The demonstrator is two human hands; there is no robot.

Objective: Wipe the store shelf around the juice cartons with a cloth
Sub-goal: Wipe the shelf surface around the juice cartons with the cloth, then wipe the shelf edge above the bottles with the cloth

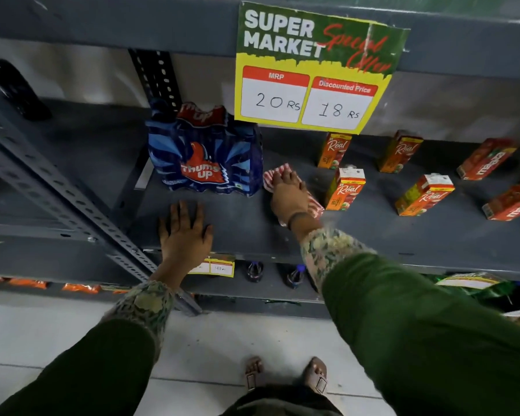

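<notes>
Striped cloth (294, 187) flat on shelf (357, 232), between Thums Up pack (204, 157) and nearest Real juice carton (344, 189). My right hand (288, 193) pressed palm-down on it, fingers extended. Left hand (185, 232) spread flat, empty, on shelf front.

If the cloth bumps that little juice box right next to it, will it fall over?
Probably, if bumped hard. The nearest juice carton is tall on a narrow base, so it looks tippy. It is small and stands apart from the others, so nothing would stop it. The cloth under the right hand looks soft, so a gentle brush may only slide it.
</notes>
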